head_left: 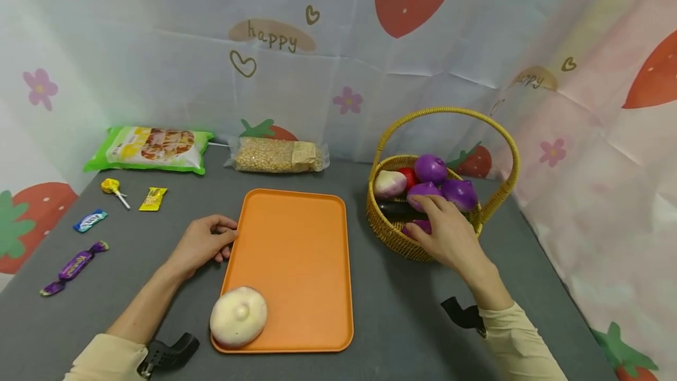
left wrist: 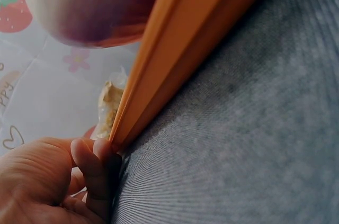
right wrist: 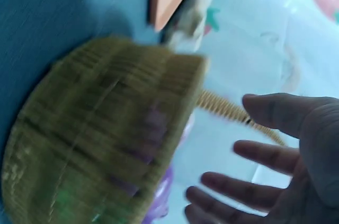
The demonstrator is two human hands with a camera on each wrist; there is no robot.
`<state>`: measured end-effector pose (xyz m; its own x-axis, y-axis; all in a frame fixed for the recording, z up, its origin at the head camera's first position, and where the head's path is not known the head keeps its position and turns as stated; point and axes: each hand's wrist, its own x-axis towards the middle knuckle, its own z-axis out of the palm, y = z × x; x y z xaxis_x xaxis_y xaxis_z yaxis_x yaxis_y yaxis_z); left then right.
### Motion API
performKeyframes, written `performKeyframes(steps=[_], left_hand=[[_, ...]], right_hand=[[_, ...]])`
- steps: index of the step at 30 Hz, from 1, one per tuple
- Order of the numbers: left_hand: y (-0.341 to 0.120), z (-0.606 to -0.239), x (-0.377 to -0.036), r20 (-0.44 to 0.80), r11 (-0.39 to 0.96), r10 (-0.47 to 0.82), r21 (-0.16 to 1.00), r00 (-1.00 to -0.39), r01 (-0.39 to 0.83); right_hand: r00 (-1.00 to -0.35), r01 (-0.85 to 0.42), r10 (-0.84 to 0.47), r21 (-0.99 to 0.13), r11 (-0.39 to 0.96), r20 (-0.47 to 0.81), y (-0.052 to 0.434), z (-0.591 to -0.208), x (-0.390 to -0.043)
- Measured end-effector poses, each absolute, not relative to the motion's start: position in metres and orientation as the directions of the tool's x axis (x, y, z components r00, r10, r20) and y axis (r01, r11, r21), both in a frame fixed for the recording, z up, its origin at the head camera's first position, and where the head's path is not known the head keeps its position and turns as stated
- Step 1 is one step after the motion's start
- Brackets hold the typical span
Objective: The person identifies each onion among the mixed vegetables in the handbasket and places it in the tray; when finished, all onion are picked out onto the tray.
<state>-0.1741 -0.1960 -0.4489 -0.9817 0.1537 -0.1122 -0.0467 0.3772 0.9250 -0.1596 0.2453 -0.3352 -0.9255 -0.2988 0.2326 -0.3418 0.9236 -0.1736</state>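
Note:
My left hand [head_left: 206, 240] pinches the left rim of an orange tray [head_left: 296, 263] between thumb and fingers; the left wrist view shows the fingertips on that rim. On the tray's near left corner sits a round white-and-purple turnip [head_left: 239, 316], its pale face up. To the right, my right hand [head_left: 446, 231] reaches over a wicker basket [head_left: 394, 237], fingers spread and apart. Purple onions [head_left: 431, 169], a white-and-purple turnip [head_left: 390, 184], a red round vegetable [head_left: 409, 177] and a long black eggplant [head_left: 399, 211] lie inside. The hand partly hides the onions nearest it.
The basket's tall handle [head_left: 446, 110] arches over it. Along the back lie a green snack bag [head_left: 153, 149] and a clear bag of kernels [head_left: 277, 155]. At left are a lollipop [head_left: 112, 187], a yellow packet [head_left: 153, 199], a blue candy [head_left: 90, 220] and a purple candy [head_left: 75, 267].

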Motion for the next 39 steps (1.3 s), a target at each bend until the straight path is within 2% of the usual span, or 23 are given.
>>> performKeyframes(steps=[3,6,17,26,39], left_hand=[[-0.196,-0.449,-0.174,-0.111,0.368,0.157,0.928,-0.981,-0.046],[-0.195,-0.448,-0.174,-0.111,0.367,0.154,0.929,-0.982,-0.048],[-0.195,-0.447,-0.173,-0.115,0.360,0.145,0.931,-0.983,-0.056],[-0.194,-0.447,-0.174,-0.122,0.366,0.140,0.929,-0.983,-0.063],[-0.194,-0.450,-0.175,-0.118,0.380,0.130,0.923,-0.984,-0.060]], right_hand=[[-0.968,-0.235,-0.217,-0.155,0.960,0.128,0.258,-0.338,-0.164],[-0.984,-0.173,-0.167,-0.127,0.977,0.060,0.265,-0.341,-0.166],[-0.992,-0.105,-0.113,-0.112,0.988,-0.064,0.266,-0.351,-0.176],[-0.992,-0.059,-0.073,-0.143,0.988,-0.099,0.264,-0.353,-0.182],[-0.997,-0.068,-0.073,-0.166,0.984,-0.021,0.262,-0.355,-0.179]])
